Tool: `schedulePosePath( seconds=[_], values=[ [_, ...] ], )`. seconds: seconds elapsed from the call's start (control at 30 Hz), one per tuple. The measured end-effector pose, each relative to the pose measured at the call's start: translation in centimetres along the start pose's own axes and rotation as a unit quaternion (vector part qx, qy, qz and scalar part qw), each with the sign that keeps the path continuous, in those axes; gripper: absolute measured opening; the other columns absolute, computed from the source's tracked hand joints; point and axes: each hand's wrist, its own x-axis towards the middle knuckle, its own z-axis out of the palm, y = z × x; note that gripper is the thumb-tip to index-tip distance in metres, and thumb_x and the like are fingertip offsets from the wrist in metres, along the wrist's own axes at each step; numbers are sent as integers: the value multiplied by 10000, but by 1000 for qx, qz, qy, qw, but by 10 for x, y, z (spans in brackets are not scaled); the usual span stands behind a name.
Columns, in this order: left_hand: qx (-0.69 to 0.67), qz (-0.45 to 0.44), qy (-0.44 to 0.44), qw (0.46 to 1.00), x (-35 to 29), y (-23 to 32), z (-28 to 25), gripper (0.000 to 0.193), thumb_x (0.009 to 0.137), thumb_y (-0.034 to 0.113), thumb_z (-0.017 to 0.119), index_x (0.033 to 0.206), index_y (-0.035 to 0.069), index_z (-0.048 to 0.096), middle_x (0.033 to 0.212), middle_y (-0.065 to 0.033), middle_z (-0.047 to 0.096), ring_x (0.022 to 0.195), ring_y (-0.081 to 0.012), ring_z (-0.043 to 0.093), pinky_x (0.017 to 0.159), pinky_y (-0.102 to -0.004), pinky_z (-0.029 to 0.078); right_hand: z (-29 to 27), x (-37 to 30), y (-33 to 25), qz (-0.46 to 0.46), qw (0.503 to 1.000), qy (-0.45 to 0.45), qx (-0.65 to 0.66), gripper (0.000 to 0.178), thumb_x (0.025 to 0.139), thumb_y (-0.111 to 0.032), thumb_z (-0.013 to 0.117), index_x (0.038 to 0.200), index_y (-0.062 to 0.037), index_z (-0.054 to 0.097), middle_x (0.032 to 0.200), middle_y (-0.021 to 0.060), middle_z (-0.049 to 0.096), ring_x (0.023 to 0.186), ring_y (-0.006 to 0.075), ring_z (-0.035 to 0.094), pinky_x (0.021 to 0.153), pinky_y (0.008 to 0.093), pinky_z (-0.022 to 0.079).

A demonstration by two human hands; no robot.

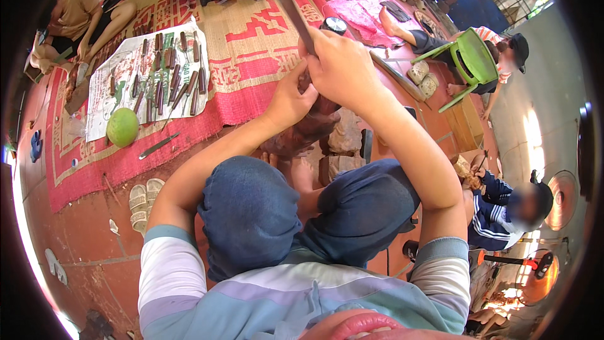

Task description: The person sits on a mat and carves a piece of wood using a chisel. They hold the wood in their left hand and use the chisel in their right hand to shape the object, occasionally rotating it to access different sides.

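Right grip: right hand (343, 66) closed around a dark flat bar (294, 16); far end projects over the woven mat (94, 182).
Left grip: left hand (290, 97) beside the right; closure partly hidden, cannot tell.
Workpiece: dark wooden piece (302, 135), below the hands, ahead of the knees (248, 214).
Mat edge: just beyond the left forearm (207, 157); tile floor (94, 239) on the near side.
Right clearance: limited by pale block (345, 132) near workpiece.
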Motion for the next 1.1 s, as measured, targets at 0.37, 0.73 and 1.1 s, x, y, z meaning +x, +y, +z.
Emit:
schedulePosePath(
  seconds=[0.37, 0.73, 1.1],
  values=[
    [17, -25, -8, 1000, 1, 2, -1, 503, 789, -63, 436, 1285, 16, 399, 1123, -109, 550, 988, -119, 535, 840, -252, 431, 11, 6, 0, 1, 999, 32, -10, 186, 731, -38, 557, 916, -27, 536, 794, 195, 600, 746, 369, 600, 633, 434, 486],
    [58, -61, -15, 996, 2, 1, -2, 582, 744, -85, 412, 1317, -6, 351, 1224, -144, 519, 1008, -164, 555, 837, -264, 435, 5, -8, 36, -11, 975, 1, 222, 140, 755, -99, 615, 872, -28, 586, 760, 152, 605, 717, 323, 605, 643, 375, 476],
    [-46, -20, -24, 998, 3, -2, -1, 565, 778, -80, 398, 1330, 23, 335, 1064, -68, 532, 922, -118, 509, 816, -242, 426, 5, -11, 44, -22, 955, 33, 295, 97, 760, -36, 629, 853, -32, 604, 720, 96, 619, 672, 186, 636, 615, 292, 488]
  ],
)
